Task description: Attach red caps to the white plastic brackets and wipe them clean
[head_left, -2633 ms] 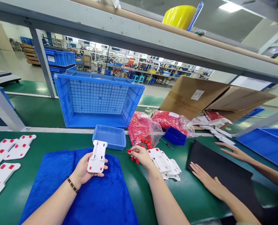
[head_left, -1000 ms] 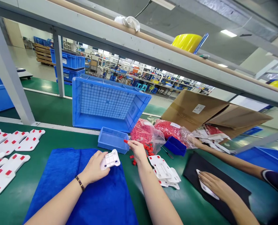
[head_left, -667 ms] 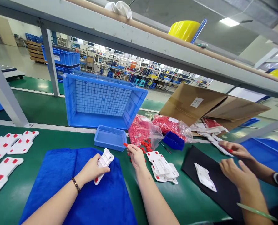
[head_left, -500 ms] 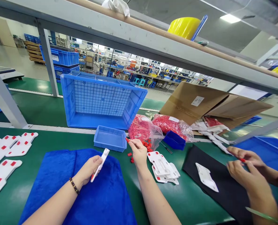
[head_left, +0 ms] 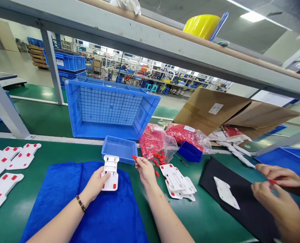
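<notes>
My left hand (head_left: 97,182) grips a white plastic plate (head_left: 111,165) above the blue cloth (head_left: 89,216). Its broad face is toward me, with red pads at its two lower corners. Between thumb and fingertips, my right hand (head_left: 146,170) pinches a small red piece (head_left: 134,157), just right of the plate and apart from it. Loose red pieces (head_left: 159,156) lie behind my right hand, at the mouth of a clear bag of red pieces (head_left: 152,140). To the right of my right forearm is a stack of white plates (head_left: 177,182), some with red pads.
White plates with red pads (head_left: 3,162) lie at the left. A shallow blue tray (head_left: 119,146) and a large tipped blue crate (head_left: 111,131) stand ahead. At right, a co-worker's hands (head_left: 278,189) hold a red piece near a black cloth (head_left: 241,216). A shelf beam (head_left: 180,44) crosses overhead.
The white plate has turned from edge-on to showing its broad face. My right hand has moved slightly left and down with the red piece, closer to the plate.
</notes>
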The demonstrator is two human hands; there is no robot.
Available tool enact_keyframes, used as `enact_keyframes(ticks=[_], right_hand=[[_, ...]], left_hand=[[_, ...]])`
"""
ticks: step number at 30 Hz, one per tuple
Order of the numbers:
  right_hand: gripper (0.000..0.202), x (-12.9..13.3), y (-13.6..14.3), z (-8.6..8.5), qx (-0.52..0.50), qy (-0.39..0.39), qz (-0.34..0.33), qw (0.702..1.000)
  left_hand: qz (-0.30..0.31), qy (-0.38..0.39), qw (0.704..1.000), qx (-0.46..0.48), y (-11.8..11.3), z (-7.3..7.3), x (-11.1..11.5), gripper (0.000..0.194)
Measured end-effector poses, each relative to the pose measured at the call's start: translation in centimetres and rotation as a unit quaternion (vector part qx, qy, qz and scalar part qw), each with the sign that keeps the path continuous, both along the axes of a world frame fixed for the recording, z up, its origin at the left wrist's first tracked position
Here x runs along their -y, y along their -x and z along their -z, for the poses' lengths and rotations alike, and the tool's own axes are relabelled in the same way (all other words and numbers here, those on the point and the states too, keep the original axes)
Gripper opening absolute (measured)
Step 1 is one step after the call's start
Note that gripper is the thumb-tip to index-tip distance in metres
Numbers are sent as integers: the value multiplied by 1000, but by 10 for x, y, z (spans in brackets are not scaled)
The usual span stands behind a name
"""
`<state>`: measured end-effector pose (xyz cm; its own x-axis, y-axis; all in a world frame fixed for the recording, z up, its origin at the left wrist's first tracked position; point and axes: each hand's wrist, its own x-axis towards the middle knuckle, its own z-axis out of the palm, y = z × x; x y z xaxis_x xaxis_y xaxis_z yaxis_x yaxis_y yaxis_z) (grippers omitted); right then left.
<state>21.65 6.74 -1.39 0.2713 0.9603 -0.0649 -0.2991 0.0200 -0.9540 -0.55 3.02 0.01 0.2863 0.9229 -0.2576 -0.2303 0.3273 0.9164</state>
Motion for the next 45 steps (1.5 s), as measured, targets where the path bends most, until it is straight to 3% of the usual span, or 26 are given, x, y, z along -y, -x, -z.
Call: enact_keyframes(ticks=[6,15,26,36,45], right_hand=[[24,21,15,-4,-41,-2,-19,999],[16,46,44,-10,48,-21,-118,992],[9,51,47,-13,148,-37,-163,975],[10,48,47,-7,66,12,-187,980],[12,51,51,-3,127,-56,-182,974]], left_hand=[[-31,-94,991,-92,-5,7,5,30],[-32,-128,979,-152,-7,5,7,32],[-18,-176,954,-242,-10,0,11,30],[29,-231,905,-356,-9,1,19,26],[42,-267,869,-415,-13,-8,24,16]])
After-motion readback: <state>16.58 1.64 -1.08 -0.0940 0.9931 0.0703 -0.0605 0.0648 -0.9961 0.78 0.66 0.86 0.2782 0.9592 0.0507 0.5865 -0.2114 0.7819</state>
